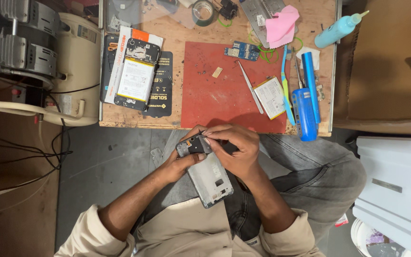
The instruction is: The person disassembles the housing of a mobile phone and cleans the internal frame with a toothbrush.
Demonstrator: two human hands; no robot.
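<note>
I hold an opened phone frame [209, 177] over my lap, below the bench edge. My left hand [179, 162] grips its upper left corner from beneath. My right hand [236, 148] lies across the top end, fingertips pinching at the dark camera area [194, 144]. The frame's silver inner face points up and its lower end tilts toward my body. I cannot tell whether the right fingers hold a small part or tool.
On the bench a red mat [215, 95] carries tweezers [250, 87], a small circuit board [241, 51] and a loose battery [270, 97]. Another opened phone [136, 76] lies at left, blue tools [306, 97] at right, a pink cloth [281, 24] and a blue bottle [338, 29] behind. A compressor [48, 62] stands at far left.
</note>
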